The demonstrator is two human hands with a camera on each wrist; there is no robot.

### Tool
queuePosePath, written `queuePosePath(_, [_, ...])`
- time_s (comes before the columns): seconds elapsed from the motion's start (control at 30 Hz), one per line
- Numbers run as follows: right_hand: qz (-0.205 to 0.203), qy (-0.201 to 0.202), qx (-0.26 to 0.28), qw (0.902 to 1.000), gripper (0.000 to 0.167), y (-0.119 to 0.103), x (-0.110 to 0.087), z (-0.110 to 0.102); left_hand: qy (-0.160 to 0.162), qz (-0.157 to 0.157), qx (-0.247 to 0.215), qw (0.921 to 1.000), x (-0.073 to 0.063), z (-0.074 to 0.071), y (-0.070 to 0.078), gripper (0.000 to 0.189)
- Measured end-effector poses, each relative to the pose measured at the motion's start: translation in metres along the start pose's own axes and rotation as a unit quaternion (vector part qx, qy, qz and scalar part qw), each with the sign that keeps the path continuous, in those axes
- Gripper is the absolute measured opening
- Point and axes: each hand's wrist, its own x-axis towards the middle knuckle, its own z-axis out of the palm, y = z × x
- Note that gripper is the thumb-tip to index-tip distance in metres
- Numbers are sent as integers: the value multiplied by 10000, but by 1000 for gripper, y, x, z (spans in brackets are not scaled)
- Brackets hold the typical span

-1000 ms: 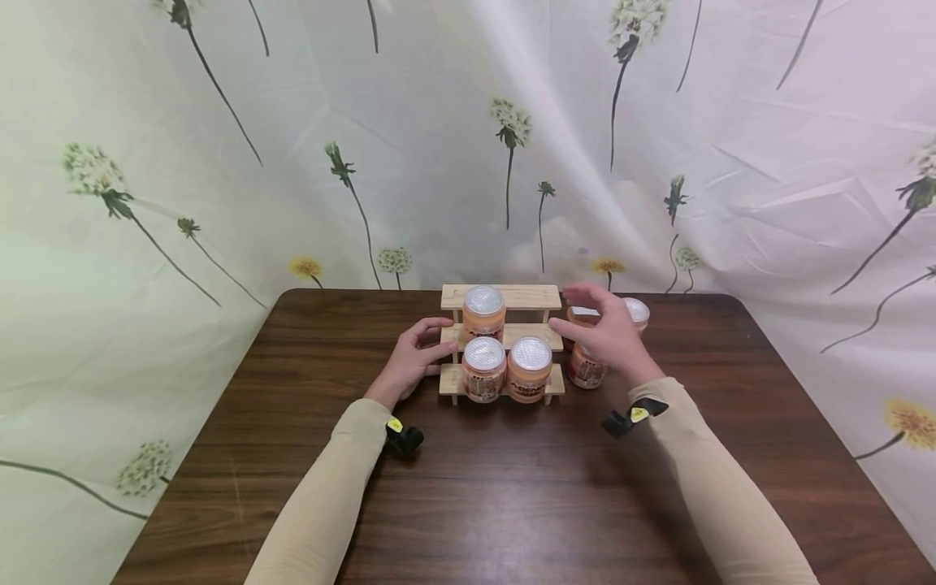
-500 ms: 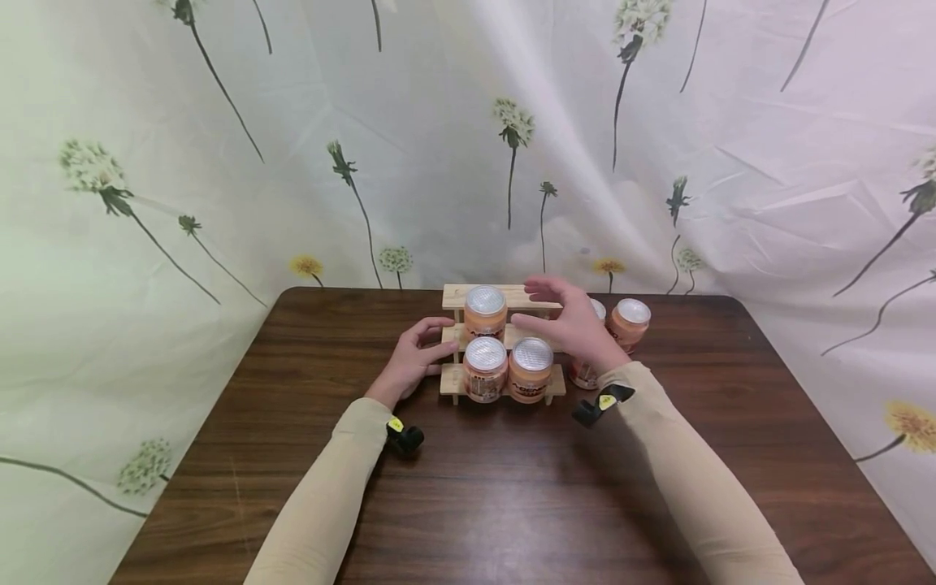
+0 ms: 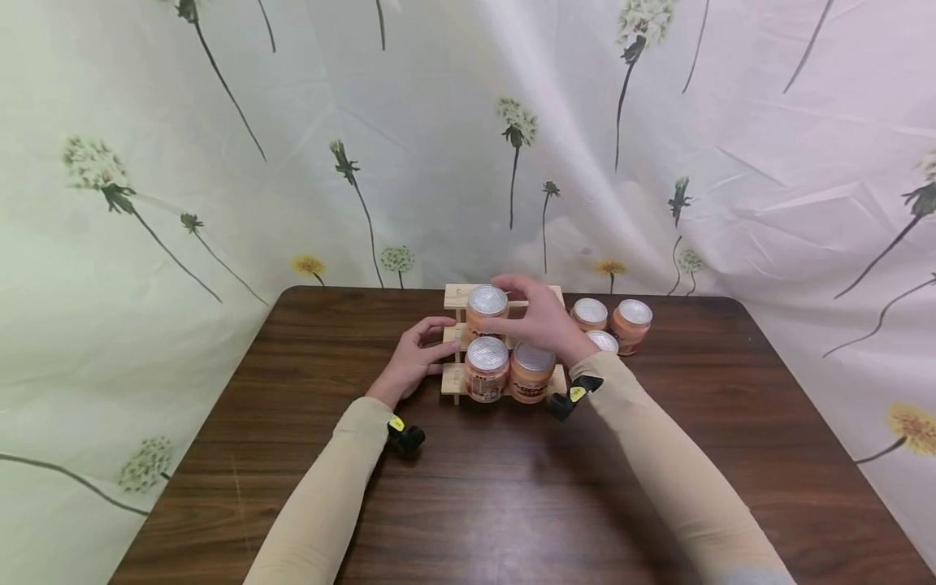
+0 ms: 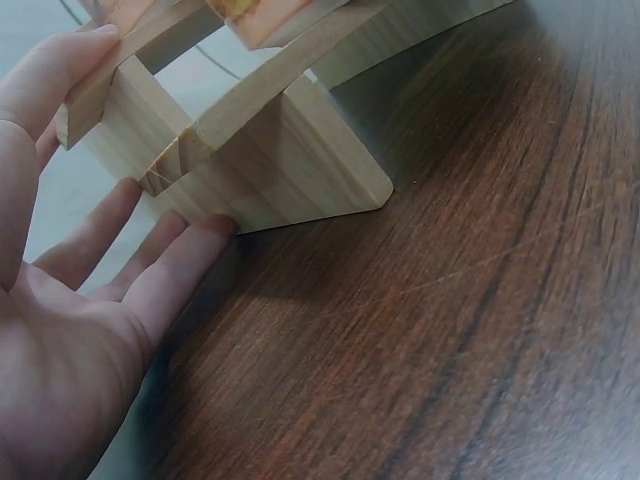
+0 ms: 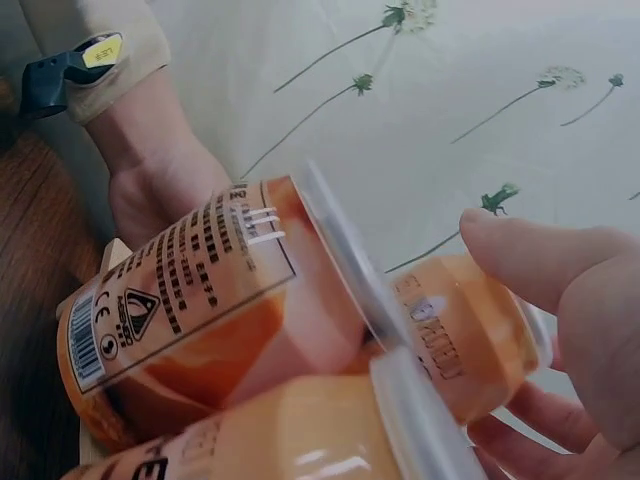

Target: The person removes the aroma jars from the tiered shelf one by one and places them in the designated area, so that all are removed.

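"So, where did the round, orange, plastic-looking jar with a whitish lid [image 3: 487, 301] stand?"

"Upright near the left end of the middle step, on the pale wooden three-step rack [image 3: 455, 379]. The bare right hand [image 3: 543, 318] was poised around it, thumb in front, fingers behind, spread well apart; whether they touched it, I couldn't tell."

"Which step was that, then?"

"Probably getting a hold on the jar, or squaring it up. The next move called for an even pinch that didn't knock the two matching orange jars [image 3: 487, 379] just in front, side by side on the lowest step."

"And the bare left hand [image 3: 407, 359]?"

"Its fingers, loosely extended, touched the rack's left end, likely steadying it."

"What stood farther out?"

"Three loose orange jars with whitish lids [image 3: 631, 331], clustered just past the rack's right end. Rack and cluster both stood towards the far edge of the dark brown wood-grain table [image 3: 468, 496], with a pale dandelion-printed cloth [image 3: 424, 179] behind."
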Motion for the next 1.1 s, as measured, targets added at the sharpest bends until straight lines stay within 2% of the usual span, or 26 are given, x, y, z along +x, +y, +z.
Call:
queuePosePath(0.13, [6,-64,52,10000,69,-2,3,3,-28,5,-15,10000,1,0,-1,49])
queuePosePath(0.4, [211,-147,-231,9994,71,-6,7,3,-17,10,-7,10000,0,0,1,48])
queuePosePath(0.6, [339,-201,-313,9987,66,-8,10,3,-2,-23,21,10000,0,1,2,47])
queuePosePath(0.87, [190,-55,-257,9995,56,-12,10,5,-46,-5,-105,9999,0,2,1,47])
queuePosePath(1.1, [104,235,-180,9995,54,-14,5,2,15,26,-122,9999,-2,2,1,45])
